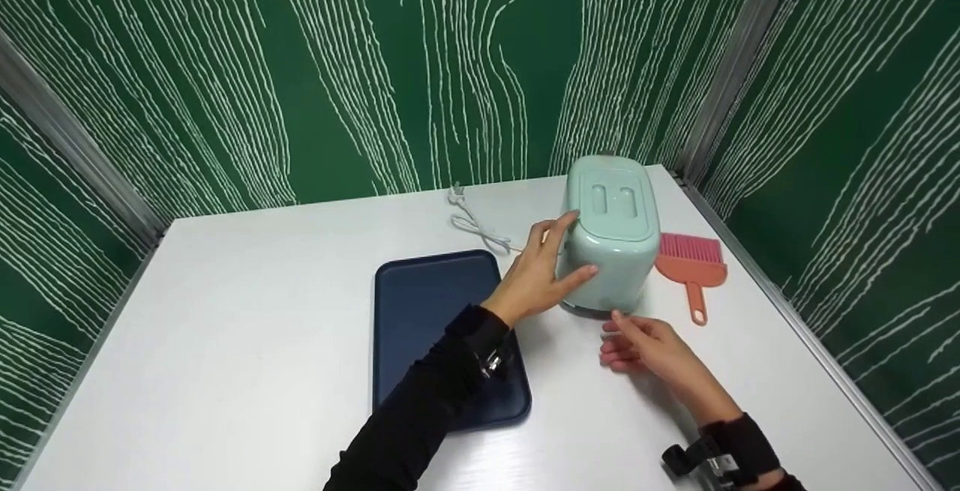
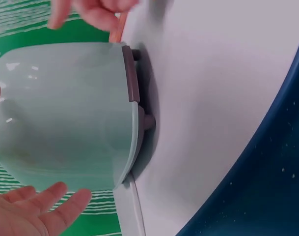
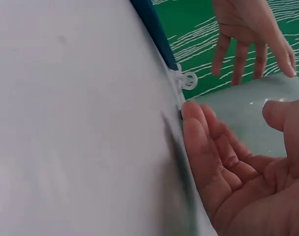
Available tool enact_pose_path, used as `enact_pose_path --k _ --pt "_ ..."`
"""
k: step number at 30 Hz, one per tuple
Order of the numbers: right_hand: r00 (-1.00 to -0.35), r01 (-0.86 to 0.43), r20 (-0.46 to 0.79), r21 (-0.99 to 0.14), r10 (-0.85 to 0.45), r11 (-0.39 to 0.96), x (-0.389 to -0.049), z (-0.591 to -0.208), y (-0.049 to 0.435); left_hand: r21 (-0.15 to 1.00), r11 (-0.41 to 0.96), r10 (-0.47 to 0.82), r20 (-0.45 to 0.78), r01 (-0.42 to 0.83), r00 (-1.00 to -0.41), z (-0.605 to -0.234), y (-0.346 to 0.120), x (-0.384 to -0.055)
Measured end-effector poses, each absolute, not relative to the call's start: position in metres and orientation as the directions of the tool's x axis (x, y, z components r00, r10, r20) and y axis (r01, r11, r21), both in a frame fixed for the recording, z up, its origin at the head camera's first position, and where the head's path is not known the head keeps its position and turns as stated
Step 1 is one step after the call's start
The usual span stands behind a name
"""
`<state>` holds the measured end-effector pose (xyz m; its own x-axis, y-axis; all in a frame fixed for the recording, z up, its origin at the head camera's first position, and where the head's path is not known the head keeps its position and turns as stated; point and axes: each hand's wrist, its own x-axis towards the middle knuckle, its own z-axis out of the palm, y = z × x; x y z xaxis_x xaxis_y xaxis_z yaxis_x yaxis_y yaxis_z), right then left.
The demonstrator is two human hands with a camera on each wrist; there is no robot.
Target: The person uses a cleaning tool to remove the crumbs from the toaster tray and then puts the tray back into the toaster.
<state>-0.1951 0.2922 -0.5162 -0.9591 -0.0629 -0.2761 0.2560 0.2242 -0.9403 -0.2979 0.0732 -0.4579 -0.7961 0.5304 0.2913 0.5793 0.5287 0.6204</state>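
Mint-green toaster (image 1: 622,255), one side partly hidden behind the left grip (image 1: 538,272).

White table (image 1: 240,333), toaster (image 1: 613,240), tray (image 1: 431,318), brush (image 1: 691,272), cord (image 1: 487,235)

Toaster (image 1: 621,273): mint green, glossy, rounded at the corners
Top (image 1: 613,226): facing up, two long recesses (image 1: 628,203) side by side
Base (image 2: 131,73): dark, with short feet (image 2: 149,122)
Pose: upright
Place: far right of the table (image 1: 262,341), between tray (image 1: 435,296) and brush (image 1: 691,270)
Cord (image 1: 470,226): pale, looped on the table, plug (image 1: 455,195) at its end
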Motion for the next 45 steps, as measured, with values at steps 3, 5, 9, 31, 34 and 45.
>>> enact_pose_path --k 3,5,9,31,34,45 --pt "-0.941 0.306 -0.321 -0.941 -0.103 0.142 -0.197 -0.522 0.289 0.620 0.535 0.530 0.283 0.574 -0.799 -0.458 0.075 -0.297" --pt "-0.929 0.344 -0.349 -0.937 -0.127 0.056 -0.199 -0.523 0.287 0.623 0.537 0.529 0.276 0.568 -0.803 -0.458 0.076 -0.297" --pt "-0.902 0.419 -0.383 -0.888 -0.199 -0.191 -0.201 -0.525 0.282 0.632 0.531 0.528 0.274 0.564 -0.804 -0.458 0.078 -0.296" --pt "-0.933 0.245 -0.354 -0.759 0.067 -0.603 -0.213 -0.537 0.238 0.605 0.544 0.537 0.282 0.581 -0.796 -0.461 0.092 -0.297" --pt "-0.933 0.225 -0.346 -0.773 0.097 -0.593 -0.212 -0.537 0.236 0.607 0.551 0.535 0.269 0.573 -0.801 -0.460 0.093 -0.297" --pt "-0.934 0.234 -0.345 -0.781 0.088 -0.579 -0.214 -0.537 0.238 0.602 0.564 0.536 0.254 0.565 -0.805 -0.462 0.093 -0.300"
